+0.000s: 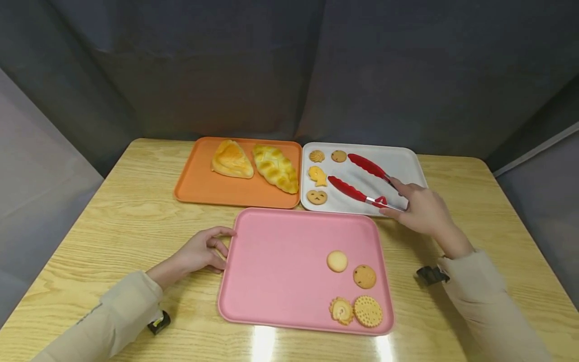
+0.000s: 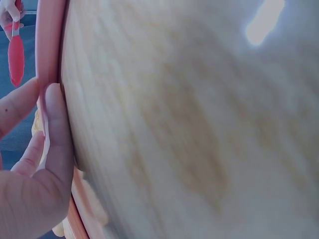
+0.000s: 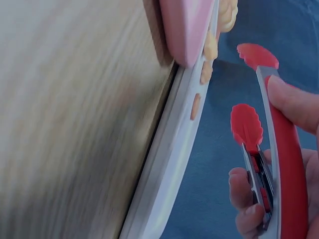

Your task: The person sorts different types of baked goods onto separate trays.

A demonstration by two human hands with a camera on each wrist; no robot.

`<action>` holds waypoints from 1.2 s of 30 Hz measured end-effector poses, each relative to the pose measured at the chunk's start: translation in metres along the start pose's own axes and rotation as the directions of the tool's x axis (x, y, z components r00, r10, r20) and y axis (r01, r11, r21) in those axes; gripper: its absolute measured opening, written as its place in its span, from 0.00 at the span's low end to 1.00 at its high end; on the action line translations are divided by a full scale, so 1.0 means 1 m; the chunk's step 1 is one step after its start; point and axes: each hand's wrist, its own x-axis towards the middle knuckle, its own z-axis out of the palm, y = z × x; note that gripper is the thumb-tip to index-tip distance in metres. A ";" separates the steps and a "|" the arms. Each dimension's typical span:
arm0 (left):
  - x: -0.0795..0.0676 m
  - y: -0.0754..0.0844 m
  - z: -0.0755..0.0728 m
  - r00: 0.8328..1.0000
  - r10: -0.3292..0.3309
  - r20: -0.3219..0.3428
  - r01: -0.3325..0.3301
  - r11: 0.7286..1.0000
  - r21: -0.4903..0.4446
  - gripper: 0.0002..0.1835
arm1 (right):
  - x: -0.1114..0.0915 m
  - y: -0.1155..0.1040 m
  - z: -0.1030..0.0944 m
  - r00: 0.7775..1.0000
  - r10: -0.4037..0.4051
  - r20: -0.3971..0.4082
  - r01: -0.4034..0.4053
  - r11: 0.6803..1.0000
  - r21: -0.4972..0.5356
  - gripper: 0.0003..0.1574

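My left hand [image 1: 202, 251] is at the left rim of the pink tray [image 1: 280, 271], its thumb and fingers pinching that rim in the left wrist view. In my right hand [image 1: 422, 208] I hold red-tipped tongs [image 1: 350, 190] above the white tray [image 1: 402, 161]. The thumb lies along one arm of the tongs [image 3: 289, 174] and fingers curl round the other; the two red tips stand apart with nothing between them. Near the tips lie a swirl cookie [image 1: 316, 156], a round cookie [image 1: 339, 156], a fish-shaped cookie [image 1: 318, 176] and a heart-shaped cookie [image 1: 317, 197].
At the back left, an orange tray [image 1: 194, 186] bears a triangular pastry [image 1: 232, 160] and a braided bread [image 1: 276, 168]. On the pink tray's right side lie a plain round cookie [image 1: 336, 261], a chip cookie [image 1: 364, 276], a flower-shaped cookie [image 1: 341, 310] and a dotted cookie [image 1: 368, 311].
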 end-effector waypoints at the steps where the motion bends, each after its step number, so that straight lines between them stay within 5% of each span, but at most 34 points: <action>1: 0.000 0.000 0.000 1.000 0.000 0.000 0.000 1.000 0.000 0.38 | -0.003 -0.001 -0.001 1.000 -0.005 -0.006 0.005 1.000 0.001 0.49; 7: 0.001 0.000 0.000 1.000 0.001 -0.005 -0.001 1.000 0.004 0.38 | -0.020 -0.009 -0.003 0.998 -0.026 -0.060 0.027 0.999 0.018 0.55; 19: -0.002 0.002 0.001 1.000 0.000 0.001 0.000 1.000 0.000 0.38 | -0.045 -0.019 -0.008 0.999 0.007 -0.032 -0.004 0.994 0.105 0.54; 36: -0.001 0.002 0.002 1.000 -0.006 -0.003 0.006 1.000 -0.010 0.38 | -0.076 -0.026 -0.016 0.995 -0.095 -0.028 0.098 0.988 0.117 0.54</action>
